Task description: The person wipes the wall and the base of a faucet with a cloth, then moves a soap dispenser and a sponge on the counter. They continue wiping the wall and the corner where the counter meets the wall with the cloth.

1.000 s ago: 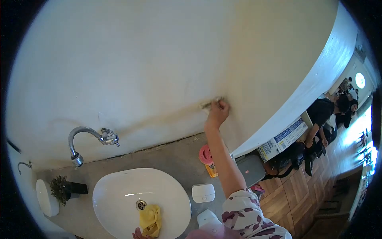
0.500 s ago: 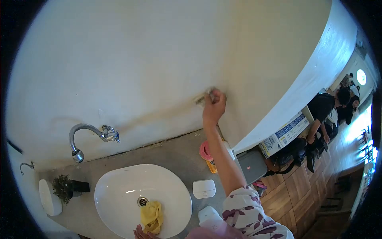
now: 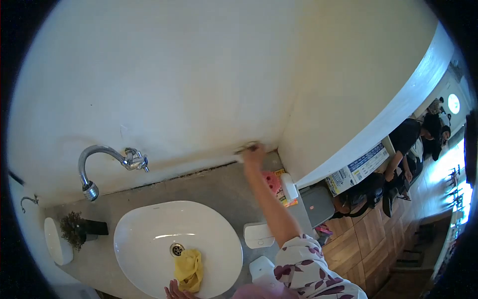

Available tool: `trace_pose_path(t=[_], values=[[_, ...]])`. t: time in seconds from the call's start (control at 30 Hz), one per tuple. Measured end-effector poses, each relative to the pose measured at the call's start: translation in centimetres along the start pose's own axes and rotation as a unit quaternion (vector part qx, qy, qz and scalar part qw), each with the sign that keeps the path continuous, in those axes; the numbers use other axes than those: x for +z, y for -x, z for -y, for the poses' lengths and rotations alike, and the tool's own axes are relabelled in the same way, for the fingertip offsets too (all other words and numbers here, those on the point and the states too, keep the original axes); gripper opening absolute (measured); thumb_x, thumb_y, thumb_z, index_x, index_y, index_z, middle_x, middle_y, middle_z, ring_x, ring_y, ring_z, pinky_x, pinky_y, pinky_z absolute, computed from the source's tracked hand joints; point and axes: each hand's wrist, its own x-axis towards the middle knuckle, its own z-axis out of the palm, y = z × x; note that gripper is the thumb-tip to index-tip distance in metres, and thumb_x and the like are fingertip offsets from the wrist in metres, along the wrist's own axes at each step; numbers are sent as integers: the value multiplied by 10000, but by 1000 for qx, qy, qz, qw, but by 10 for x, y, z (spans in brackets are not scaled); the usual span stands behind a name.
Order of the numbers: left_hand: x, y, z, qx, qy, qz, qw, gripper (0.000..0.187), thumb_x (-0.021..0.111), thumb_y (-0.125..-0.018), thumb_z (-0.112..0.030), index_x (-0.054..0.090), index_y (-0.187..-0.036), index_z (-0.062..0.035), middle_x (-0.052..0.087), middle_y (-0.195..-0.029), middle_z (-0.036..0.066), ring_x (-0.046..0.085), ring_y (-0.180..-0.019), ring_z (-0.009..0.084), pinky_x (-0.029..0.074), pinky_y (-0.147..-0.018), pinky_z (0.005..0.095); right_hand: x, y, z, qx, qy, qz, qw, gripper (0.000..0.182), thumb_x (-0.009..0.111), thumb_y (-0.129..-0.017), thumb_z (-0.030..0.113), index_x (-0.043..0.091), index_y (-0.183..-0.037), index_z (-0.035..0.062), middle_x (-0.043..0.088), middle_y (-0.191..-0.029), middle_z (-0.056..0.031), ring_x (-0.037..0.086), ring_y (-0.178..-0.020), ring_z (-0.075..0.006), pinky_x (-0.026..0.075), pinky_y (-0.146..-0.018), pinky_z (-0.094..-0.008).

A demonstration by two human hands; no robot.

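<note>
My right hand (image 3: 255,154) is stretched out to the wall (image 3: 199,89), low down near the counter's back edge. It is closed on a small, thin object (image 3: 244,148), blurred by motion, that lies against the wall. At the bottom of the view, my left hand (image 3: 178,290) shows only in part, fingers apart, beside a crumpled yellow cloth (image 3: 189,269). The cloth lies in the white oval sink (image 3: 134,249), just below the drain (image 3: 176,249).
A chrome faucet (image 3: 107,152) juts from the wall above the sink. A potted plant (image 3: 74,229) stands left, a pink item (image 3: 272,182) and white boxes (image 3: 259,235) right. Beyond the partition (image 3: 368,119), people (image 3: 408,144) sit near a printed board (image 3: 361,167).
My right hand has moved down the wall toward the counter, with the small object still in it. The view has shifted slightly. My left hand stays beside the cloth.
</note>
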Motion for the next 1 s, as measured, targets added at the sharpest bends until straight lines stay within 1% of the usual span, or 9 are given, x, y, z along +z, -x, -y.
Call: trace_pose_path(t=[0.1, 0.2, 0.33, 0.4, 0.5, 0.63, 0.7, 0.87, 1.0], values=[[-7, -1, -9, -8, -13, 7, 1000, 456, 283, -997, -333, 474, -1243, 0, 517, -1225, 161, 346, -1228, 344, 232, -1035, 466, 33, 57, 26, 12, 89, 198, 976, 241, 736, -655, 54, 616, -856, -3, 643, -814, -123, 618, -773, -218, 482, -703, -327], [-7, 1, -3, -24, -16, 4, 1000, 460, 283, -997, -337, 477, -1247, -3, 521, -1222, 158, 338, -1232, 347, 223, -1032, 476, 26, 46, 28, 45, 54, 235, 970, 206, 739, -654, 51, 642, -828, 2, 641, -765, -104, 617, -728, -200, 484, -667, -323], [16, 17, 24, -28, -69, -16, 997, 466, 286, -993, -353, 484, -1245, -14, 510, -1242, 155, 336, -1227, 359, 214, -1024, 494, -16, 2, 14, -14, 85, 87, 992, 188, 708, -684, 26, 651, -863, 20, 641, -798, -80, 599, -698, -181, 480, -627, -321], [14, 16, 25, -44, -63, -3, 997, 474, 292, -990, -363, 479, -1246, -10, 510, -1243, 157, 333, -1228, 362, 220, -1024, 493, -49, -11, 33, 106, -99, 12, 989, 206, 683, -703, 21, 634, -902, 20, 636, -813, -77, 583, -711, -174, 472, -630, -316], [3, 9, 15, -38, -47, 19, 998, 487, 297, -986, -376, 470, -1248, -4, 511, -1237, 164, 333, -1227, 369, 233, -1026, 492, -30, -41, 2, 48, -110, -90, 989, 205, 660, -717, 9, 613, -917, 9, 624, -800, -75, 568, -704, -161, 456, -604, -304], [-10, -6, -14, -32, 1, 9, 999, 475, 288, -992, -353, 464, -1238, 13, 514, -1215, 177, 374, -1209, 353, 250, -1036, 487, 1, 13, 17, -5, 5, 14, 1000, 182, 662, -724, 6, 610, -898, -7, 609, -777, -69, 557, -683, -149, 440, -587, -293], [-12, -7, -17, -39, -39, 22, 998, 455, 282, -996, -331, 464, -1230, 15, 514, -1209, 180, 392, -1198, 346, 249, -1040, 484, 10, 14, 13, 74, -43, 140, 987, 159, 669, -731, 6, 606, -877, -7, 595, -753, -59, 544, -640, -148, 432, -569, -290], [-14, -11, -15, -22, -62, 32, 997, 401, 284, -1001, -281, 464, -1213, 8, 515, -1199, 183, 430, -1169, 337, 255, -1043, 481, -40, -25, 9, 38, -175, -13, 984, 124, 659, -742, -1, 593, -846, 9, 586, -760, -57, 533, -622, -144, 430, -565, -291], [3, 0, 9, 48, -40, -14, 998, 403, 310, -994, -308, 475, -1217, -16, 540, -1192, 171, 438, -1170, 346, 282, -1022, 480, -35, -24, 14, 14, -152, -89, 984, 162, 660, -743, 2, 602, -893, 15, 589, -780, -55, 544, -648, -140, 436, -581, -288]])
